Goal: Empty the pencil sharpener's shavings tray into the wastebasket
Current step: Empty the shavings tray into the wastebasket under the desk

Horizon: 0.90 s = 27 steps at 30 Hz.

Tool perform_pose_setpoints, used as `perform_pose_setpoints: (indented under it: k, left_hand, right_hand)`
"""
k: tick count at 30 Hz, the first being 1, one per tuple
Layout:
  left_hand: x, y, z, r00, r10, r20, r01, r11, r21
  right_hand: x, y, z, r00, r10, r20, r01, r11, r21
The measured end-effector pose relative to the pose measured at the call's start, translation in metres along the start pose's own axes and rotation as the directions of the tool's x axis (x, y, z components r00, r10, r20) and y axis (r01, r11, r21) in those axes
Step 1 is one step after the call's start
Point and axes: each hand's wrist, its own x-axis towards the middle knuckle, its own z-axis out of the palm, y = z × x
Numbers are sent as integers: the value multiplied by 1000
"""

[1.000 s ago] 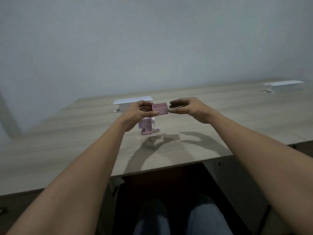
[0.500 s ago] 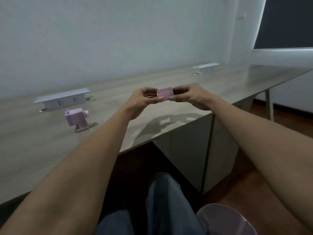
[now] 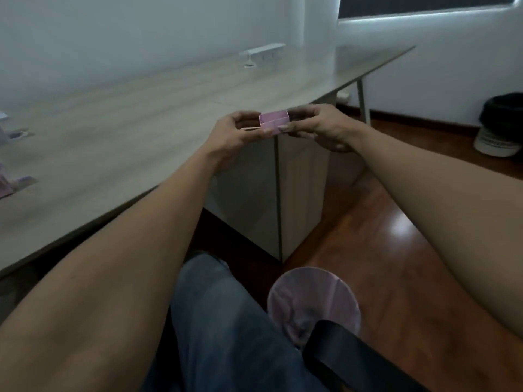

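I hold a small pink shavings tray level between both hands, above the desk's right front edge. My left hand pinches its left end and my right hand pinches its right end. The tray's open top faces up; I cannot see its contents. The pink pencil sharpener stands on the desk at the far left, blurred and cut by the frame. A round wastebasket with a pale pink liner sits on the floor below, beside my right knee.
A long wooden desk runs along the wall, with a white socket box at its far end and a cabinet beneath. A black chair armrest overlaps the wastebasket. A dark bin stands by the right wall.
My view has swung right and down. Both hands carried the tray right, away from the sharpener, to the desk's edge. The wastebasket has come further into view.
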Motion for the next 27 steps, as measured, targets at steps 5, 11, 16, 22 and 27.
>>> perform_pose_setpoints:
  k: [5,11,16,22,27]
  left_hand:
    - [-18,-43,36,998,-61,23,61,998,-13]
    - [-47,-108,76,980,-194,34,196,977,-85]
    - [-74,-167,100,947,-318,41,320,933,-166]
    - [-111,-223,122,866,-500,29,490,834,-253]
    - [-133,-254,134,738,-671,70,661,699,-273]
  right_hand:
    - [-25,43,-22,995,97,-24,-96,994,49]
    - [-50,110,-38,971,227,-72,-223,973,54]
    - [-74,173,-42,940,337,-54,-337,941,0]
    - [-104,249,-40,879,477,-25,-472,876,101]
    - [-131,284,-33,808,589,21,-583,794,172]
